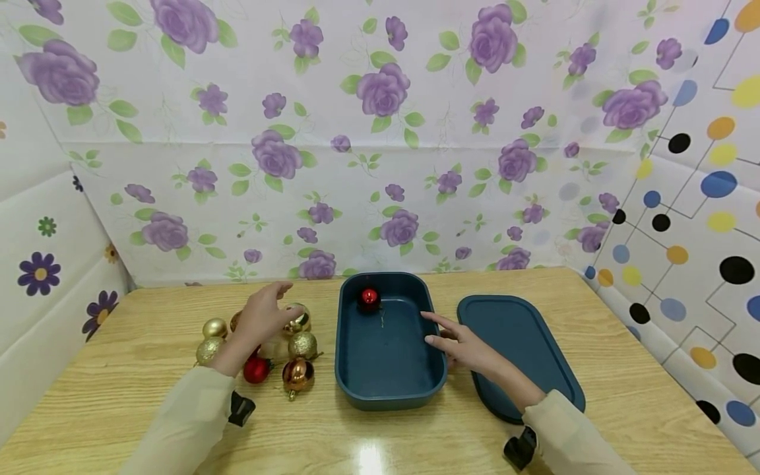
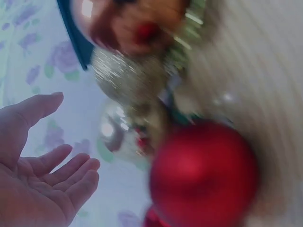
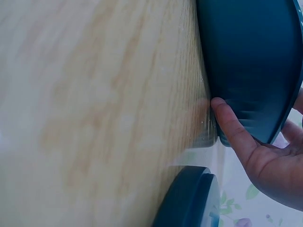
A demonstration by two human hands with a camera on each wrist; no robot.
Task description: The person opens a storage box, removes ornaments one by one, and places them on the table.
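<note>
My left hand (image 1: 261, 321) hovers over a group of Christmas baubles, its fingers spread and holding nothing. Around it lie a shiny gold bauble (image 1: 299, 318), a glittery gold bauble (image 1: 303, 344), a copper bauble (image 1: 298, 375) and a red bauble (image 1: 256, 369); the hand and forearm hide others. In the left wrist view, the red bauble (image 2: 203, 175) looms close and blurred, apart from the fingers. My right hand (image 1: 466, 346) holds the right wall of a dark blue box (image 1: 386, 399), with digits on both sides of its rim. One red bauble (image 1: 369, 299) rests inside the box's far left corner.
A dark blue lid (image 1: 522, 349) lies flat on the wooden table (image 1: 297, 435), right of the box and partly beneath the right forearm. Flower-patterned cloth (image 1: 380, 198) hangs behind the table, and dotted cloth (image 1: 683, 277) borders the right side.
</note>
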